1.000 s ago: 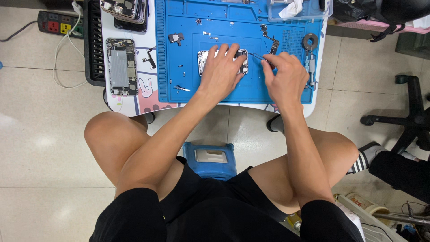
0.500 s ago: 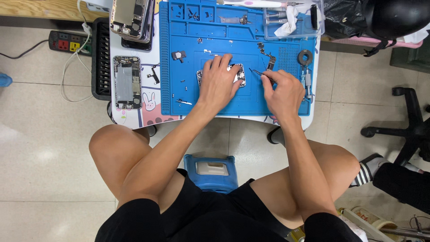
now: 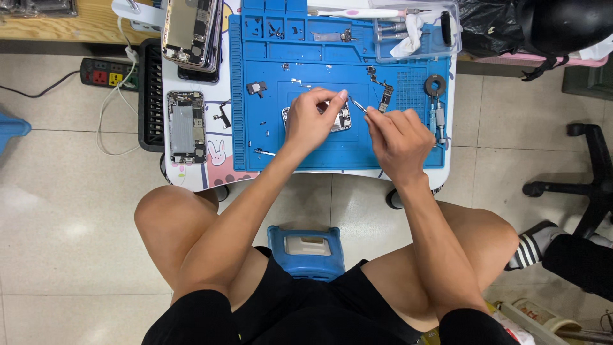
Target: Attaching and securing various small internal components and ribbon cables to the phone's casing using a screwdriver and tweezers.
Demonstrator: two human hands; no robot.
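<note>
My left hand [image 3: 311, 118] rests over an opened phone [image 3: 343, 119] that lies on a blue work mat [image 3: 332, 150]; its fingers pinch at the phone's upper edge. My right hand [image 3: 397, 137] holds thin metal tweezers [image 3: 357, 105], whose tips point left toward my left fingertips above the phone. Most of the phone is hidden under my left hand. Small screws and a loose flex part [image 3: 385, 96] lie on the mat around both hands.
Another opened phone [image 3: 186, 124] lies at the table's left edge, and a stack of phone bodies [image 3: 191, 29] sits behind it. A clear tray with tools [image 3: 412, 29] stands at the back right. A tape roll [image 3: 436, 84], a power strip [image 3: 105, 72] on the floor, and a blue stool [image 3: 306, 249] are nearby.
The view has shifted so that the table sits higher and closer. My left fingers have lifted into a pinch by the tweezer tips; both hands stay over the phone.
</note>
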